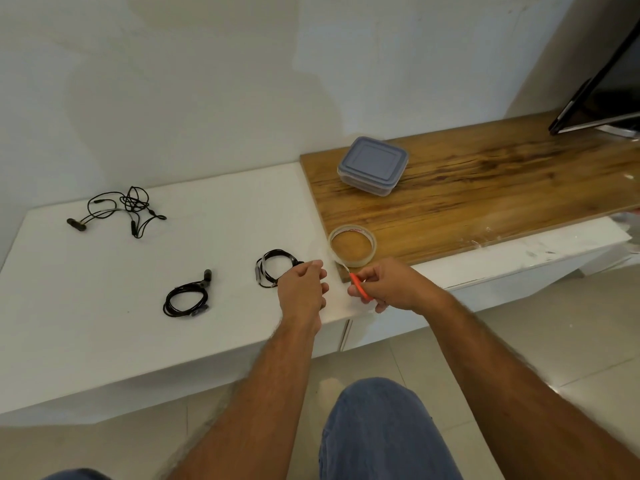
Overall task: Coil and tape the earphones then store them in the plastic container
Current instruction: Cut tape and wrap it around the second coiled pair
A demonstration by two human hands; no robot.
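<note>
Two grips: left point(304, 289) curled beside coiled earphones point(275, 271), right point(381, 285) around orange scissors point(360, 287).

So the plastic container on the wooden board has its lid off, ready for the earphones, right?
Not quite. The head view shows the plastic container on the wooden board with its grey lid still on, so it isn't open yet.

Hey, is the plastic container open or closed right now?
Closed. The container sits on the wooden top with its blue-grey lid flat across the rim. No earphones are visible through its clear walls.
</note>
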